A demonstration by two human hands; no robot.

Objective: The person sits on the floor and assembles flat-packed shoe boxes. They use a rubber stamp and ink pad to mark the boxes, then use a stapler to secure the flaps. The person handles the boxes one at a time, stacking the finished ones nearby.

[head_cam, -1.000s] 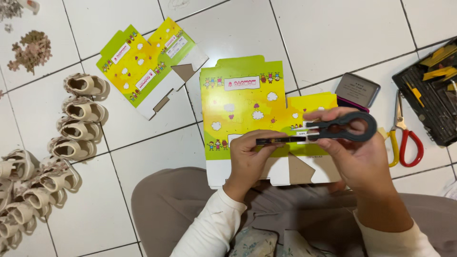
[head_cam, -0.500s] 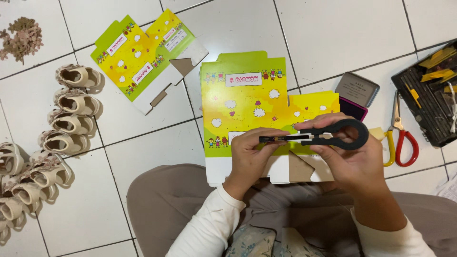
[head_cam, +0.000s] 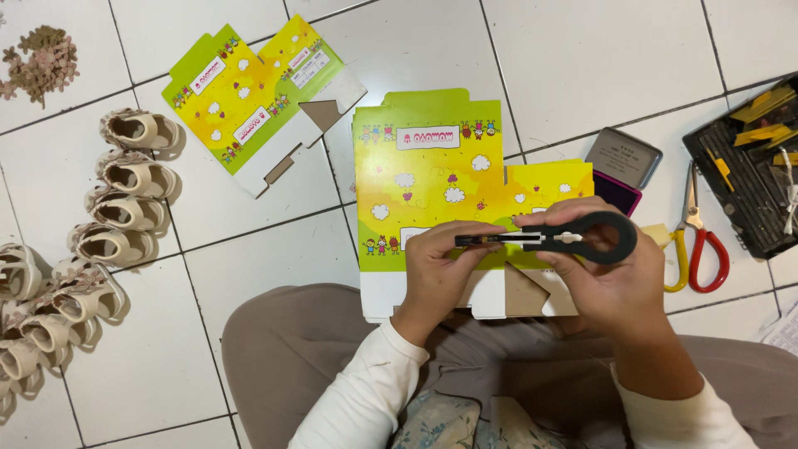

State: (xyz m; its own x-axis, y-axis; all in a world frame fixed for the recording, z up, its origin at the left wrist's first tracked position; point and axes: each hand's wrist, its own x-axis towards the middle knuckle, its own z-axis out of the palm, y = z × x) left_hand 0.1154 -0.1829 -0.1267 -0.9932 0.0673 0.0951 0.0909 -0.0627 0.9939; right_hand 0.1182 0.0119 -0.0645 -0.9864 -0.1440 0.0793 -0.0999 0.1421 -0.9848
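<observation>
My right hand (head_cam: 611, 283) grips the ring-shaped handle of a black tool (head_cam: 573, 238) with a long thin end. My left hand (head_cam: 440, 266) pinches that thin end from the left, with the tool held level between both hands. Right behind the hands a flattened yellow and green cardboard box (head_cam: 432, 179) with cartoon prints lies on the white tiled floor, its lower flaps partly hidden by my hands and lap.
A second flattened yellow box (head_cam: 258, 100) lies at the upper left. Several small beige shoes (head_cam: 125, 191) line the left side. An open ink pad tin (head_cam: 622, 170), red and yellow scissors (head_cam: 697, 237) and a black tool tray (head_cam: 752, 162) sit at the right. Dried flowers (head_cam: 41, 62) are top left.
Both hands with the black tool have stayed nearly still. The view has shifted a little, so the floor items sit slightly lower and more to the right in the picture.
</observation>
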